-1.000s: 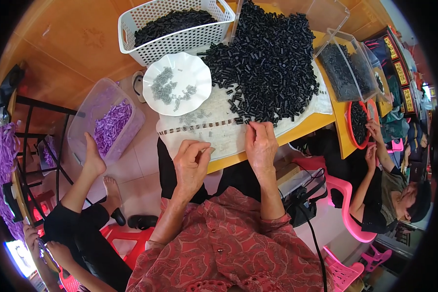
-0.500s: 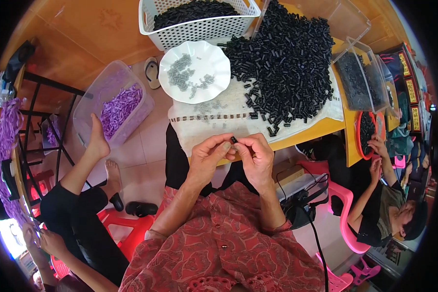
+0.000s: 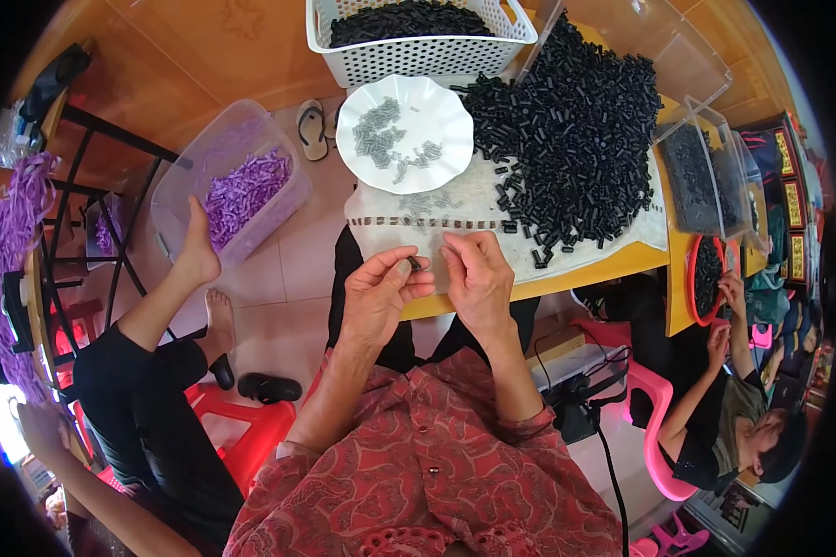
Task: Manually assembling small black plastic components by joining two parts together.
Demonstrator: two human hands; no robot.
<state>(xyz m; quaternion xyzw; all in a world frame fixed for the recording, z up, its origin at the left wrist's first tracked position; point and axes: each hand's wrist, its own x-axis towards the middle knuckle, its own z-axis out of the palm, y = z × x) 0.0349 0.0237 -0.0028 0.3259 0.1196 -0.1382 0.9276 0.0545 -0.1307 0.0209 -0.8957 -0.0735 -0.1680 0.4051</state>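
My left hand is closed, pinching a small black tube piece between thumb and fingertips. Just to its right, my right hand has its thumb and forefinger drawn together; whatever they may hold is too small to make out. Both hands are over the near edge of a white cloth. Beyond them stands a scalloped white plate with small clear tube pieces on it. More clear pieces lie on the cloth. A big heap of short black tubes covers the right side.
A white perforated basket of black pieces stands at the back. Clear boxes sit at the right. On the floor at left is a clear tub of purple strips. People sit on both sides; the right one handles a red tray.
My hands have moved apart; before, they met at the black tube piece. It now stays in my left hand. The view has shifted slightly, and the left person's hand has moved.
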